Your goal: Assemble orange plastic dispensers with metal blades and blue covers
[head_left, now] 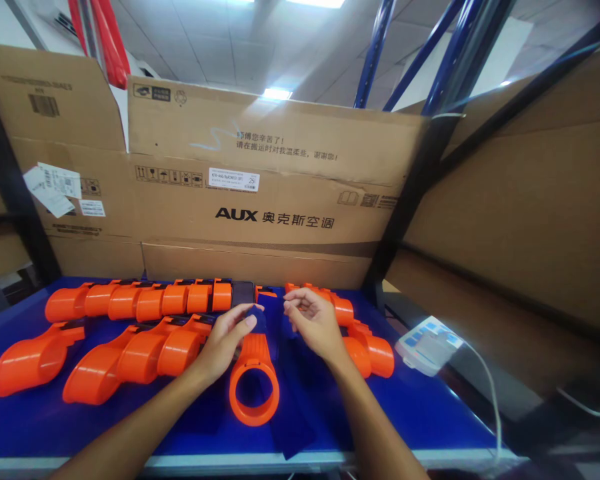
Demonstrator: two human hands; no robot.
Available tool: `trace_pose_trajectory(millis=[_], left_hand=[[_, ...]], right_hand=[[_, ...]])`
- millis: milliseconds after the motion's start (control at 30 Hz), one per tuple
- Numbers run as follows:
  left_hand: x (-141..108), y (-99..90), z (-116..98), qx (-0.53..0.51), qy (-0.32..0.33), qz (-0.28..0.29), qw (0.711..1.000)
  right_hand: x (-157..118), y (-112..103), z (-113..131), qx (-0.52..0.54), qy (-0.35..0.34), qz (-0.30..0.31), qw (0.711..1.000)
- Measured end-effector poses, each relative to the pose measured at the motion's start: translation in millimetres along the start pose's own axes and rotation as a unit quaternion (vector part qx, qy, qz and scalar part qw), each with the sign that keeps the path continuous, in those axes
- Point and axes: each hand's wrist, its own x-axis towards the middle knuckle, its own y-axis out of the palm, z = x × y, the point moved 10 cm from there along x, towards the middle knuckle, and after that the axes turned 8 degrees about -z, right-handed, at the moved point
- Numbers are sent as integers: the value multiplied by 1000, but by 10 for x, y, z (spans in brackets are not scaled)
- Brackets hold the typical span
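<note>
Cardboard boxes stand along the back; the big AUX carton (pixel 275 193) is shut, so its contents cannot be seen. On the blue counter (pixel 430 407), from the left, orange plastic housings (pixel 130 353) lie nested in two rows. The left hand (pixel 227 340) rests its curled fingers on a dark blue strip (pixel 258 319) atop the orange ring piece (pixel 254 383), which lies at the counter's middle with its ring toward the near edge. Just beside it, the right hand (pixel 313 320) hovers with its fingers loosely curled, pinching nothing I can make out. More orange housings (pixel 367 347) lie right of it, then a white power strip (pixel 427 343) at the counter's right edge. The near strip of counter lies bare.
</note>
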Motion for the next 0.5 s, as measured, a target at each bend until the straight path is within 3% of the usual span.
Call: trace_pose_trajectory(millis=[200,367,500], left_hand=[[88,-175,17,-105,16,-58,993],[72,-94,47,-143,-16,-31,989],[35,-52,-17,-153,-15,-30,988]], right_hand=[[-20,117,12,23,17,42,999],[-140,398,-6,42,45,130,990],[-209,470,-90,60,84,143,984]])
